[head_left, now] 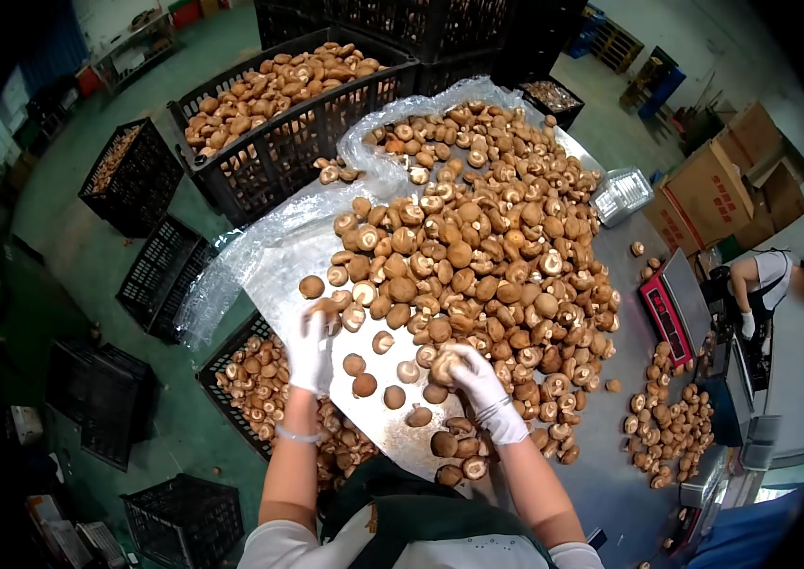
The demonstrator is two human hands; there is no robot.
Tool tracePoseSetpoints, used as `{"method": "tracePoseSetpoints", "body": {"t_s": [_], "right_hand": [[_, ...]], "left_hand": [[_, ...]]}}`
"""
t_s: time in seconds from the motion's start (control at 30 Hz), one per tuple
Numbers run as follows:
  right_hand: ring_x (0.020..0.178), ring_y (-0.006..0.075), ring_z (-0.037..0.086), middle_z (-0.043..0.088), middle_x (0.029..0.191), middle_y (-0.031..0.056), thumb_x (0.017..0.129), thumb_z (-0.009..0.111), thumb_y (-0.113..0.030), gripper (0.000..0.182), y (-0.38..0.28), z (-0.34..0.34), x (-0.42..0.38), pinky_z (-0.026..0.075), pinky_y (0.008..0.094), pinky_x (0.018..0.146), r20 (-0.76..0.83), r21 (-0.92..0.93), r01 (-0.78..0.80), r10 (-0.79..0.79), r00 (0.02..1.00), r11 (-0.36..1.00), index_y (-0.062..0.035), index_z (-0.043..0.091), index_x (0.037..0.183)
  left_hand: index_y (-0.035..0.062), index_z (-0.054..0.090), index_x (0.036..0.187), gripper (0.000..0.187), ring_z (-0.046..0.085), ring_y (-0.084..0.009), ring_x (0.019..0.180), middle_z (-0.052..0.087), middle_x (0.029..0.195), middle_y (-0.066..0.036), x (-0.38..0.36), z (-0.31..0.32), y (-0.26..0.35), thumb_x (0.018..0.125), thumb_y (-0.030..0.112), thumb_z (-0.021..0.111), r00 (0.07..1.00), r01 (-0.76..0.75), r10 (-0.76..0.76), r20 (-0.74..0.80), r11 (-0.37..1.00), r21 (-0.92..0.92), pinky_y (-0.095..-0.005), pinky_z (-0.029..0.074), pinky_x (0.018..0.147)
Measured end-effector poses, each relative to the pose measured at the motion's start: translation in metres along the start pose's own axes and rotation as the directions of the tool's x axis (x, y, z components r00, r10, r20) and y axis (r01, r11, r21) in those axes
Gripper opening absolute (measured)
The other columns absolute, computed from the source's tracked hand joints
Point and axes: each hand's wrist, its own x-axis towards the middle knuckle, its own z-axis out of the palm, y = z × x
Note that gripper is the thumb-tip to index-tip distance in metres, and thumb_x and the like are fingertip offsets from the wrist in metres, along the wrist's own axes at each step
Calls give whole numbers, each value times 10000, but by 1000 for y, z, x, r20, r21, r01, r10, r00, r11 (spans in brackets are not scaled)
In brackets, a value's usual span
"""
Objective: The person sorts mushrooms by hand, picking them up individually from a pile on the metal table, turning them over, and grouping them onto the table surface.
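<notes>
A large heap of brown shiitake mushrooms (478, 251) covers much of the metal table (378, 365). My right hand (483, 382), in a white glove, is closed on one shiitake mushroom (446, 364), its pale underside partly showing. My left hand (306, 356), also gloved in white, is over the table's left edge. Its fingers are smeared by motion, and brown mushrooms (329, 306) overlap the fingertips, so I cannot tell whether it grips one. Between my hands several loose mushrooms (364, 384) lie apart on the metal. Below my left arm stands a black crate (221, 384) filled with mushrooms.
A big black crate (274, 156) full of mushrooms stands beyond the crumpled plastic sheet (297, 209). Red scales (667, 322) and a smaller mushroom pile (667, 417) are on the right. Another person (764, 284) works there near cardboard boxes (710, 194). More black crates (184, 522) stand on the floor.
</notes>
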Motion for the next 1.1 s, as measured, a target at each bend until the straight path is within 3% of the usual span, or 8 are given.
{"method": "tracePoseSetpoints", "body": {"t_s": [0.17, 0.27, 0.37, 0.47, 0.67, 0.77, 0.87, 1.1], "right_hand": [[761, 72, 553, 617, 915, -2, 895, 613, -228, 215, -23, 32, 39, 447, 212, 678, -79, -379, 10, -43, 996, 925, -28, 644, 969], [728, 194, 629, 627, 883, 61, 841, 595, -177, 150, -22, 66, 75, 497, 330, 642, 200, -923, 310, -404, 893, 227, -50, 632, 912], [738, 254, 623, 585, 802, 98, 813, 538, -152, 100, 21, 72, 123, 474, 397, 624, 209, -920, 98, -262, 942, -380, -76, 575, 866], [689, 233, 618, 590, 810, 100, 813, 517, -152, 121, 34, 69, 127, 462, 376, 604, 267, -861, 66, -338, 903, -505, -79, 592, 874], [748, 273, 628, 608, 805, 86, 796, 588, -255, 170, 12, 56, 70, 496, 392, 670, 250, -959, 209, -228, 941, -190, -105, 659, 836], [766, 271, 620, 633, 868, 96, 794, 646, -304, 303, -1, 42, 54, 492, 369, 705, 196, -890, 256, -189, 962, 378, -104, 665, 1022], [730, 108, 575, 641, 938, 39, 892, 581, -222, 329, -16, 36, 42, 464, 242, 680, 94, -328, -98, 136, 986, 939, -28, 595, 1157], [1040, 150, 572, 594, 1147, 75, 918, 566, -184, 364, -3, 15, 35, 470, 274, 866, -47, 426, -207, 250, 967, 881, -1, 531, 1231]], "left_hand": [[-18, 557, 1149, 304, 549, -246, 1068, 553, 1177, -145, -9, -98, -53, 899, 156, 565, 922, 6, 204, -330, 843, 537, -347, 438, 919], [-17, 537, 1197, 367, 493, -313, 1152, 543, 1215, -175, -23, -93, -41, 852, 104, 576, 888, -152, 435, -148, 582, 799, -394, 357, 1016], [-2, 566, 1157, 350, 480, -328, 1164, 543, 1219, -180, -18, -69, -42, 826, 106, 600, 898, -249, 439, -22, 548, 798, -401, 346, 1021], [11, 580, 1139, 340, 470, -340, 1161, 536, 1220, -182, -8, -40, -38, 818, 118, 611, 930, -260, 368, 16, 623, 738, -405, 347, 1017], [13, 584, 1142, 352, 475, -353, 1176, 549, 1222, -175, 30, 5, -35, 809, 118, 623, 907, -384, 397, 141, 644, 662, -420, 371, 1008], [59, 569, 1191, 409, 440, -358, 1214, 502, 1289, -157, 62, 24, -28, 790, 107, 634, 911, -400, 345, 224, 615, 680, -432, 365, 1018], [153, 553, 1241, 496, 400, -370, 1249, 424, 1377, -126, 93, 41, -28, 759, 117, 667, 841, -531, 305, 447, 313, 787, -447, 369, 1019], [198, 582, 1207, 585, 448, -344, 1176, 472, 1317, -111, 112, 48, -24, 660, 83, 755, 788, -613, 163, 593, 290, 735, -405, 411, 994]]}}
